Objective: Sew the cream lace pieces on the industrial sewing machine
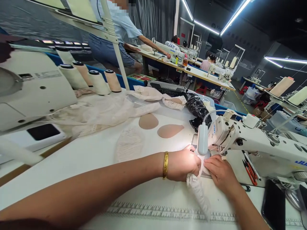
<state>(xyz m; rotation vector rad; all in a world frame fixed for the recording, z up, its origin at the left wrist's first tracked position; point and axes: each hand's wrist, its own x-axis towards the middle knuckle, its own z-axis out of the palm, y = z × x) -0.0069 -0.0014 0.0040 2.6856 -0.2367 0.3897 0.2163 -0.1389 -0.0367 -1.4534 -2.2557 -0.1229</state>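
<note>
Okay, nearest to me a ruler strip point(168, 212) runs along the desk point(88, 182), and the blurry tail of the white lace cloth point(196, 187) hangs down toward it. My left hand point(184, 164) has its fingers curled around the bunched cloth, by the needle end of the sewing machine point(259, 137). My right hand point(222, 172) has its fingers close together beside the cloth; I cannot tell if they pinch it. Right of that hand lie thin red tools point(249, 172) and a black phone point(273, 203).

A gray lamp point(202, 140) stands in my way and hides part of the spot between the hands. Past the left hand, a flat lace piece point(129, 143) and two tan pads point(148, 121) lie on the desk. Behind them sits a shiny black bag point(197, 105), just beside a clear tub point(212, 102) with something pale inside. Thread cones point(99, 83) stand at the back left.

Far off, a person in a blue shirt point(129, 28) reaches over another desk point(196, 73). Clear bins point(251, 91) sit on the floor; I cannot tell what they hold.
</note>
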